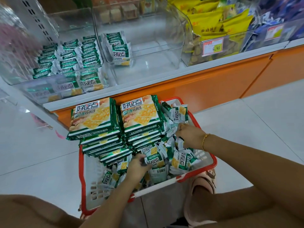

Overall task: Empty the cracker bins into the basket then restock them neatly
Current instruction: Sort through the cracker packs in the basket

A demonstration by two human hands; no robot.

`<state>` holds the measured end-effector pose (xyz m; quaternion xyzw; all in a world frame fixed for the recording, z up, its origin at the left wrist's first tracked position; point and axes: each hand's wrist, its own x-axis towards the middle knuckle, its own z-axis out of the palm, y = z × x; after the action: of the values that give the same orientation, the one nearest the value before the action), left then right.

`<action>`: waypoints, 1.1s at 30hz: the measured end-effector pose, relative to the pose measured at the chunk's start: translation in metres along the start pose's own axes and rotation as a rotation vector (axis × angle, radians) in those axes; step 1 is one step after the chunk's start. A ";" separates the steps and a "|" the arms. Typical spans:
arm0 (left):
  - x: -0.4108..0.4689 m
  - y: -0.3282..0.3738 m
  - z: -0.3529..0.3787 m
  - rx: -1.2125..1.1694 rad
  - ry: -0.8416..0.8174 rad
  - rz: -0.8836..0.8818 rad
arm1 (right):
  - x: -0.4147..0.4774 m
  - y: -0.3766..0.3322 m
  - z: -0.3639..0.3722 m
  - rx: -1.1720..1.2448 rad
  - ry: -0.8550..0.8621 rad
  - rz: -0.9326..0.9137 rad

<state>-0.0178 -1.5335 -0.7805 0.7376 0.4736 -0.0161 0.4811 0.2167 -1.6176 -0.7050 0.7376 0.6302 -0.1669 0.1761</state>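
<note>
A white basket with a red rim [212, 159] sits on the floor, holding two stacks of large green cracker packs [115, 122] and a heap of small packs [179, 158]. My left hand [136, 167] is down in the heap, fingers closed around a small cracker pack [152, 159]. My right hand [189, 135] grips loose small packs further back. On the shelf, the left clear bin [49, 89] holds neat rows of small packs [69, 58]. The middle clear bin [156, 63] holds one short row of packs [119, 46] against its left wall.
A bin of yellow snack bags [218, 25] with a price tag [213, 46] stands to the right, then a bin of blue bags [271, 18]. An orange shelf front [205, 84] runs behind the basket. My foot in a pink slipper [202, 185] rests by the basket's right corner.
</note>
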 end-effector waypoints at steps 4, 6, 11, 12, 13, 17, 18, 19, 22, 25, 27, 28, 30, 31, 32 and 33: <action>0.001 0.001 0.004 0.032 0.055 0.040 | 0.000 0.007 -0.010 0.015 -0.024 -0.016; 0.001 0.001 0.006 0.039 0.072 0.049 | -0.002 0.012 -0.020 0.079 -0.042 -0.009; 0.003 -0.003 0.007 -0.002 0.051 0.074 | -0.011 0.022 -0.058 0.362 -0.019 0.063; 0.003 -0.003 0.006 -0.018 0.031 0.075 | -0.014 0.024 -0.067 0.419 -0.031 0.074; 0.003 -0.003 0.006 -0.032 0.008 0.071 | -0.016 0.026 -0.075 0.462 -0.050 0.083; 0.002 -0.002 0.006 -0.051 -0.033 0.072 | -0.024 0.026 -0.096 0.693 -0.127 0.110; 0.001 -0.002 0.005 -0.073 -0.022 0.078 | -0.025 0.026 -0.099 0.775 -0.142 0.102; 0.000 -0.001 0.003 -0.101 -0.006 0.087 | -0.027 0.025 -0.102 0.851 -0.161 0.091; -0.005 0.002 -0.002 -0.123 0.029 0.114 | -0.030 0.025 -0.104 0.981 -0.212 0.053; -0.012 0.004 -0.007 -0.108 0.023 0.131 | -0.030 0.021 -0.100 1.043 -0.253 0.021; -0.018 0.007 -0.013 -0.123 0.042 0.125 | -0.030 0.016 -0.099 1.047 -0.256 -0.013; -0.022 0.012 -0.017 -0.133 0.061 0.123 | -0.030 0.013 -0.099 1.037 -0.246 -0.027; -0.029 0.026 -0.029 -0.176 0.106 0.123 | -0.029 0.009 -0.098 1.057 -0.241 -0.044; -0.033 0.036 -0.036 -0.215 0.115 0.126 | -0.027 0.009 -0.096 1.072 -0.246 -0.048; -0.036 0.047 -0.043 -0.251 0.115 0.124 | -0.026 0.008 -0.094 1.075 -0.247 -0.063; -0.040 0.058 -0.050 -0.286 0.112 0.117 | -0.027 0.006 -0.096 1.071 -0.254 -0.089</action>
<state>-0.0196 -1.5300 -0.6943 0.6878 0.4533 0.1208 0.5540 0.2213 -1.5966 -0.6077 0.6707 0.4615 -0.5593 -0.1563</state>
